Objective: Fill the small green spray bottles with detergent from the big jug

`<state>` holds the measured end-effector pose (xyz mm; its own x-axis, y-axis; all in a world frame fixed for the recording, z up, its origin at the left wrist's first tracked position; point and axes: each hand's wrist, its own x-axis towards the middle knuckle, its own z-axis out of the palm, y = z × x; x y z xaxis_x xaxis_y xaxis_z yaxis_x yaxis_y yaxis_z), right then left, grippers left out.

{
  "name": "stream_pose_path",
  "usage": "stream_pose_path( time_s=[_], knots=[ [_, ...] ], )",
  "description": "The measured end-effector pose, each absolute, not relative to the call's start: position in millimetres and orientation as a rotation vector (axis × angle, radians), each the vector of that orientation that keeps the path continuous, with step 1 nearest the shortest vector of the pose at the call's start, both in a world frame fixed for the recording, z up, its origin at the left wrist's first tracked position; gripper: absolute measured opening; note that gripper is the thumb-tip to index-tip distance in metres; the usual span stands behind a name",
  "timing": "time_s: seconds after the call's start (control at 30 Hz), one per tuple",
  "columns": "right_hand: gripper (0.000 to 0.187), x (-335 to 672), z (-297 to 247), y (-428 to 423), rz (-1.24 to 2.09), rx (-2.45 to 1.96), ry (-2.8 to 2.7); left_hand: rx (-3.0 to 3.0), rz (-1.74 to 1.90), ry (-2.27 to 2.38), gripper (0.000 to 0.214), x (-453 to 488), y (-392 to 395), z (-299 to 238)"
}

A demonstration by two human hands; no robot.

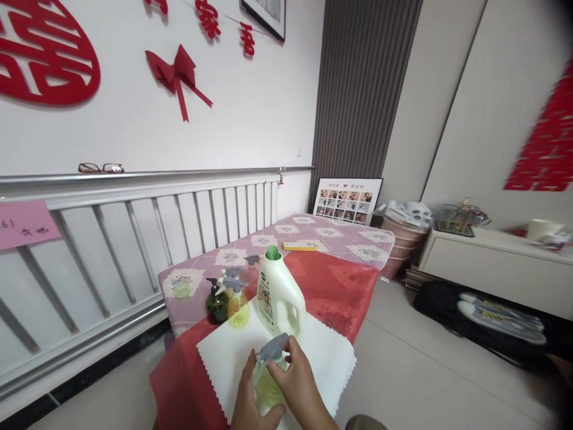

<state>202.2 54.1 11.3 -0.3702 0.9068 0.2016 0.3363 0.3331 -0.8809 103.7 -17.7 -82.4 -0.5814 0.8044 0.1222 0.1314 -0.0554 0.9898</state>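
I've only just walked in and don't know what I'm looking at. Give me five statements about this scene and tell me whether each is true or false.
1. The left hand and right hand are both on a spray bottle with a grey head. True.
2. A green piece sits in the mouth of the white jug. True.
3. The white jug lies on its side. False: it stands upright.
4. In the picture, a dark green pump bottle stands left of the white jug. True.
5. The eyeglasses lie on the table. False: the eyeglasses lie along the grey rail by the wall.
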Motion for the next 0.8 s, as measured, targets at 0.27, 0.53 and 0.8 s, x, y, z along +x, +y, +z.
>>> stream_pose_path(
  time_s=[0.27, 0.53, 0.8],
  knots=[
    [0.022, 200, 7, 52, 1.029, -1.119, -1.837, 0.963, 1.829, 1.848, 0.06, 105, -30, -50],
    [0.024, 201, 5, 50, 1.079, -1.127, -1.784, 1.086, 1.583, 1.902, 0.049, 107, -23, 14],
    [0.021, 199, 2, 52, 1.017, -1.105, -1.798, 1.188, 1.519, 1.9, 0.035, 109, -17, 31]
  ],
)
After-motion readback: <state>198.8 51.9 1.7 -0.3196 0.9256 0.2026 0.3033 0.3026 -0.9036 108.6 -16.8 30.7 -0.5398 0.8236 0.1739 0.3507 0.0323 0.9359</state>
